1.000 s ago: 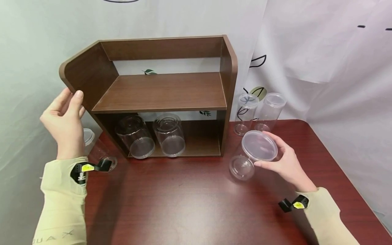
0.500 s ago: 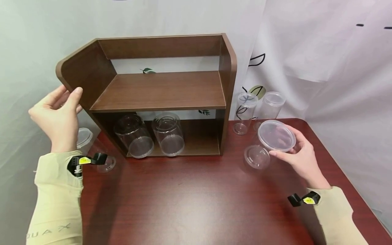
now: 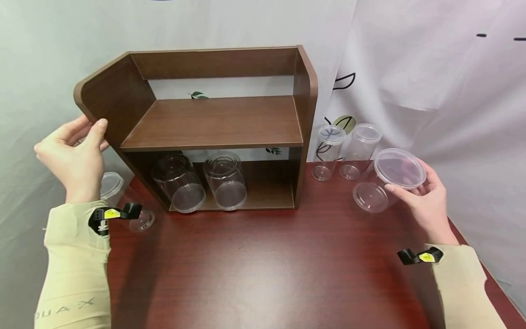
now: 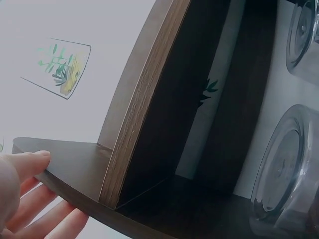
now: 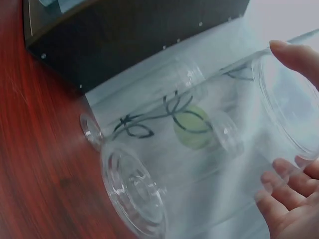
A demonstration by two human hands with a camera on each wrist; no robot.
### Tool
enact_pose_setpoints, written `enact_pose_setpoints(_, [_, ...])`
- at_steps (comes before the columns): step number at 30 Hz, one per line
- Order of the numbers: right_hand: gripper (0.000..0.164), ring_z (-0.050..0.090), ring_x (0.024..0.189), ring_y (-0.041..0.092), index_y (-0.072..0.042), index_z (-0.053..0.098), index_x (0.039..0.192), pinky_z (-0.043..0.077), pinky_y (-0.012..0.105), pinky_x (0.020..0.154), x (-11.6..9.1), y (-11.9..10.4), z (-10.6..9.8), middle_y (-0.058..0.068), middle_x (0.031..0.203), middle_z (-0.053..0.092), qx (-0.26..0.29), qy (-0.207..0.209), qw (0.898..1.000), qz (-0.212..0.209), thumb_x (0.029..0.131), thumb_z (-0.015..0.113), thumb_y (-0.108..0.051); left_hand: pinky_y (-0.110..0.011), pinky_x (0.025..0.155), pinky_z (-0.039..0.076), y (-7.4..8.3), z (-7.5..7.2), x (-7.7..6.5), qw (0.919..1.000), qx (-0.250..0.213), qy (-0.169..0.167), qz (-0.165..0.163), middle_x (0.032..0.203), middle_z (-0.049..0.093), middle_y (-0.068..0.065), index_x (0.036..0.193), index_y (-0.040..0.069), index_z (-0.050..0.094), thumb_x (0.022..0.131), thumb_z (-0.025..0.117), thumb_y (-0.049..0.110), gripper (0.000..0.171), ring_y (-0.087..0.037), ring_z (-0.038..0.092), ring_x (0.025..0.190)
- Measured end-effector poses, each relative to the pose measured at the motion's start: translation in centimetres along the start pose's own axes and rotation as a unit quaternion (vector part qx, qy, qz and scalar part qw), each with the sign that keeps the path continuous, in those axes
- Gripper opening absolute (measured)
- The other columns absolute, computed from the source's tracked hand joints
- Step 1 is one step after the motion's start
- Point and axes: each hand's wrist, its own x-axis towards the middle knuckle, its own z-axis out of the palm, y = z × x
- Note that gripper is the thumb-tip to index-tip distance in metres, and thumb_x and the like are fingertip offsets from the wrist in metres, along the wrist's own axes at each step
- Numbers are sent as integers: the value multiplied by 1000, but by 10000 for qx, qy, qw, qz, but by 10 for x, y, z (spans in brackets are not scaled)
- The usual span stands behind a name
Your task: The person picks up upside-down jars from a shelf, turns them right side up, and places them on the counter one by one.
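My left hand [image 3: 76,155] holds the front edge of the brown wooden shelf [image 3: 218,121] by its left side panel. In the left wrist view the thumb lies on the panel's inner face and the fingers lie against the outer side. At the right, my right hand [image 3: 429,201] grips a wide clear jar [image 5: 199,164] near its translucent lid [image 3: 400,168], thumb on one side and fingers on the other. This jar leans, and whether its base touches the table cannot be told. Just left of it stand two slim lidded clear jars [image 3: 328,153].
Two wide clear jars [image 3: 225,180] stand in the shelf's lower compartment, toward its left. Another clear jar [image 3: 141,220] is partly hidden behind my left forearm. The dark red table [image 3: 255,265] ends at the right near a pale curtain [image 3: 460,114].
My right hand has carried the wide jar to the right and back, toward the table's right edge. My left hand keeps its hold on the shelf panel; the shelf has barely shifted in view.
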Motion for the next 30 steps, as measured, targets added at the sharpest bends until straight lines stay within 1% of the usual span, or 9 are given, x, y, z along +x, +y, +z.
enact_pose_setpoints(5, [82, 59, 115, 18, -6, 54, 144, 50, 14, 89, 13, 4, -8, 9, 132, 59, -474, 549, 9970, 267, 71, 81, 21, -19, 60, 54, 2, 1, -3, 9999, 120, 23, 68, 90, 74, -7, 105, 1, 79, 72, 93, 8, 36, -11, 71, 71])
enact_pose_setpoints(8, [84, 58, 116, 17, -9, 52, 144, 50, 13, 86, 24, 7, -10, 6, 132, 59, -537, 763, 9947, 428, 71, 83, 18, -18, 61, 54, 3, 1, -4, 9998, 186, 37, 51, 92, 74, -6, 105, 2, 79, 74, 92, 9, 35, -12, 71, 73])
enact_pose_setpoints(11, [84, 55, 119, 16, -11, 50, 144, 49, 12, 87, 34, 10, -13, 3, 134, 56, -538, 916, 9927, 571, 72, 85, 13, -18, 61, 54, 3, 1, -5, 9998, 197, 35, 58, 91, 74, -6, 105, 2, 79, 74, 92, 8, 34, -12, 71, 73])
enact_pose_setpoints(15, [83, 51, 124, 16, -13, 47, 142, 46, 13, 93, 48, 16, -17, 1, 136, 52, -696, 1057, 9900, 625, 72, 88, 8, -18, 61, 54, 2, 1, -4, 9998, 192, 14, 93, 90, 74, -6, 105, 2, 79, 74, 92, 8, 34, -11, 71, 72])
enact_pose_setpoints(17, [83, 50, 125, 16, -14, 46, 142, 44, 14, 97, 55, 20, -18, -1, 136, 50, -883, 1115, 9879, 612, 73, 89, 5, -18, 60, 54, 1, 1, -3, 9997, 213, 10, 106, 90, 74, -6, 105, 2, 79, 74, 92, 9, 34, -11, 71, 72])
enact_pose_setpoints(21, [84, 47, 128, 16, -14, 43, 143, 40, 15, 102, 66, 32, -21, -1, 137, 47, -1048, 1230, 9848, 642, 74, 89, 0, -18, 60, 55, -2, 0, -1, 9997, 212, 4, 120, 91, 74, -6, 105, 2, 79, 73, 92, 9, 35, -11, 71, 72])
enact_pose_setpoints(26, [86, 46, 130, 20, -14, 41, 142, 41, 15, 101, 76, 47, -23, 4, 140, 47, -881, 1330, 9844, 747, 74, 90, 0, -19, 61, 55, -3, -1, 0, 9998, 151, 3, 109, 92, 74, -7, 105, 1, 79, 72, 93, 9, 36, -11, 71, 73])
enact_pose_setpoints(30, [88, 47, 130, 22, -15, 40, 142, 43, 15, 99, 81, 57, -21, 7, 142, 46, -815, 1355, 9846, 749, 72, 91, 0, -19, 61, 55, -3, -1, 0, 9998, 157, 15, 138, 92, 74, -7, 105, 1, 79, 73, 92, 9, 35, -11, 71, 73])
